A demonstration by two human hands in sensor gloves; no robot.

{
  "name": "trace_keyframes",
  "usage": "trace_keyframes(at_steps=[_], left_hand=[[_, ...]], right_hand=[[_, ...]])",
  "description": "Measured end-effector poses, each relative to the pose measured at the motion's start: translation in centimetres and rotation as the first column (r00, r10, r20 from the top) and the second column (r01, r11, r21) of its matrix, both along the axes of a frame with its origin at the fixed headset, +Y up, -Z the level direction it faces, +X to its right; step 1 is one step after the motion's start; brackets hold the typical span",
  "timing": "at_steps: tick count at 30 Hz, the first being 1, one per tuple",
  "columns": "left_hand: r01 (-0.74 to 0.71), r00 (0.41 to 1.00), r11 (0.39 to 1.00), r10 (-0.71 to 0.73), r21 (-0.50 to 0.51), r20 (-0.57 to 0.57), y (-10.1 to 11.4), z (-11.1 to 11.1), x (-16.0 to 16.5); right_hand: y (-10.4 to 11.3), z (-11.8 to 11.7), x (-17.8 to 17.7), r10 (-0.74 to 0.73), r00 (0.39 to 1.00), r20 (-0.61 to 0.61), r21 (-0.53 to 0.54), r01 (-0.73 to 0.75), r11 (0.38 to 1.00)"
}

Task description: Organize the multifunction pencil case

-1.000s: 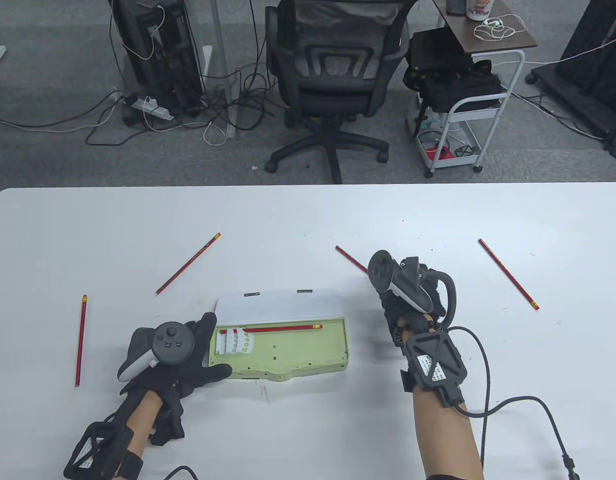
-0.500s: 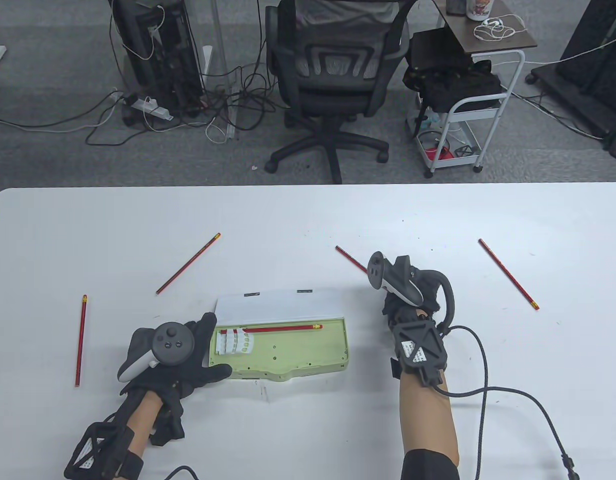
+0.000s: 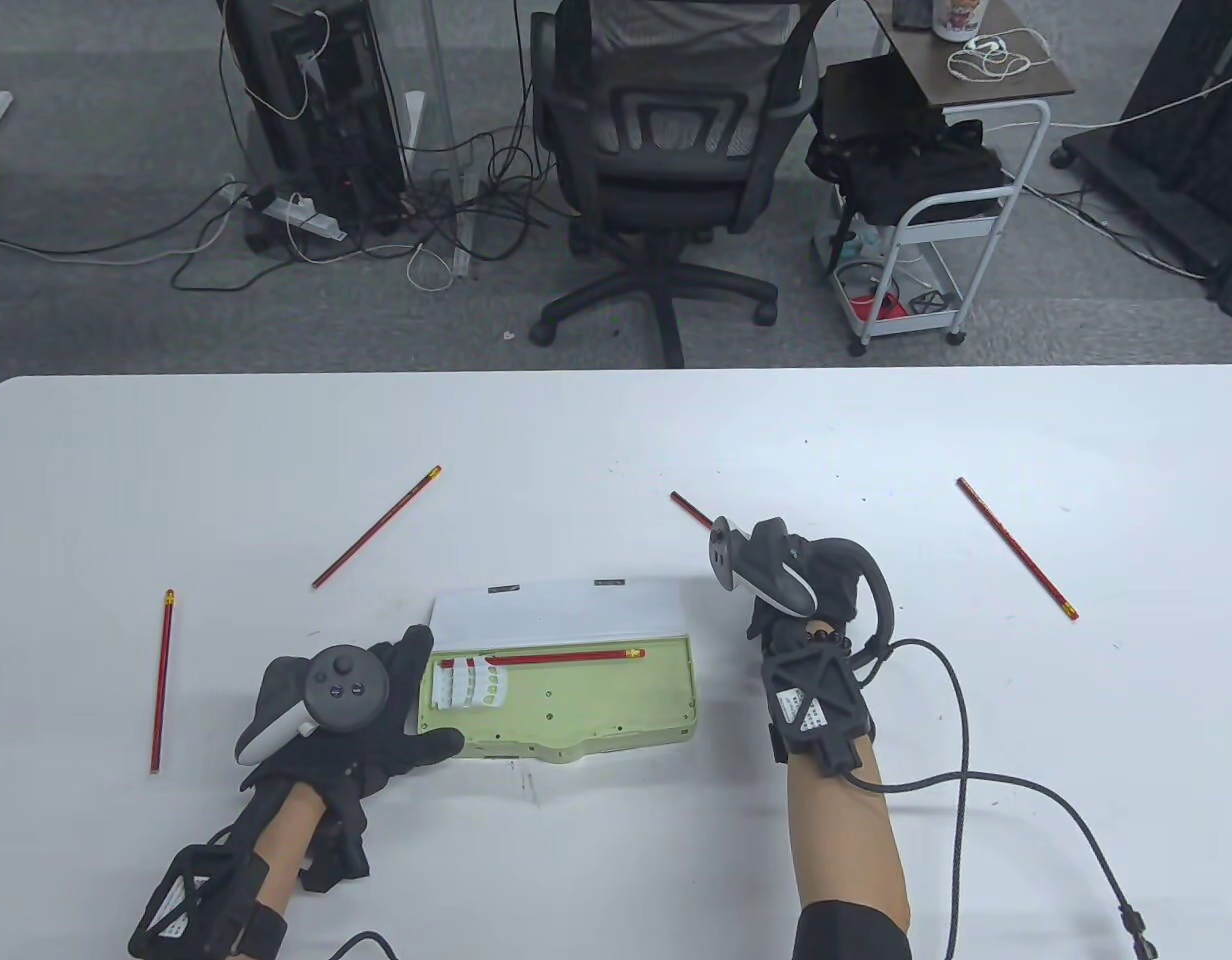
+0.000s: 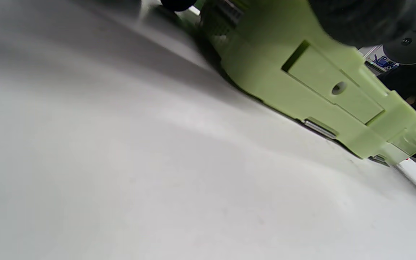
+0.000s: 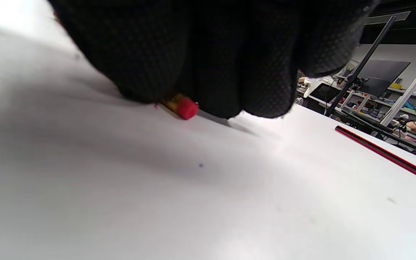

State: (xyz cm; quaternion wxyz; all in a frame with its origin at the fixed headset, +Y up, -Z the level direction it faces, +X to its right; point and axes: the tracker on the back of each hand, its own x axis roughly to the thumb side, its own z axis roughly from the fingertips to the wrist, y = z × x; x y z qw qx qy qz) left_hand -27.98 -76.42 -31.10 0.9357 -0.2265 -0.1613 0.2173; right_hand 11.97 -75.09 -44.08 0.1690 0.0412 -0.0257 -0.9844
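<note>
My left hand (image 3: 361,715) lies open, thumb and fingers against the pencil case's (image 3: 566,700) left end, while my right hand (image 3: 806,590) curls onto a pencil (image 5: 182,106) on bare desk (image 3: 616,430) just right of it.

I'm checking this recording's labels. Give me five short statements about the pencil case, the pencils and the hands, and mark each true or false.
1. The pale green plastic pencil case lies open on the white table. True.
2. Three red pencils lie inside the case. False: only one red pencil lies in it.
3. The left hand rests at the case's left end. True.
4. The right hand is inside the case. False: it is down on the table right of the case, fingers over a red pencil's eraser end.
5. A red pencil lies loose at the table's right. True.
</note>
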Motion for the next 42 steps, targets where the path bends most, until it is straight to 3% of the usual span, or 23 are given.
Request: trace_keyframes(at_steps=[12, 18, 23, 29, 36, 42], left_hand=[[0.000, 1.000, 1.000, 0.000, 0.000, 0.000, 0.0, 0.0, 0.0], [0.001, 1.000, 1.000, -0.001, 0.001, 0.000, 0.0, 0.0, 0.0], [0.001, 1.000, 1.000, -0.001, -0.001, 0.001, 0.0, 0.0, 0.0], [0.003, 1.000, 1.000, -0.003, -0.003, 0.002, 0.0, 0.0, 0.0], [0.005, 1.000, 1.000, -0.005, -0.005, 0.005, 0.0, 0.0, 0.1], [0.004, 1.000, 1.000, -0.004, -0.003, 0.006, 0.0, 0.0, 0.1]], right_hand=[[-0.5, 0.3, -0.3, 0.028, 0.999, -0.025, 0.032, -0.027, 0.999], [-0.4, 0.3, -0.1, 0.030, 1.000, 0.008, -0.035, -0.030, 0.999], [-0.2, 0.4, 1.2, -0.074, 0.994, 0.075, -0.081, 0.080, 0.993], [1.3, 2.5, 2.9, -0.243, 0.967, 0.083, -0.031, 0.246, 0.969], [4.9, 5.8, 3.2, -0.401, 0.916, -0.012, 0.104, 0.400, 0.911], [6.8, 8.6, 2.6, -0.456, 0.886, -0.087, 0.167, 0.464, 0.870]])
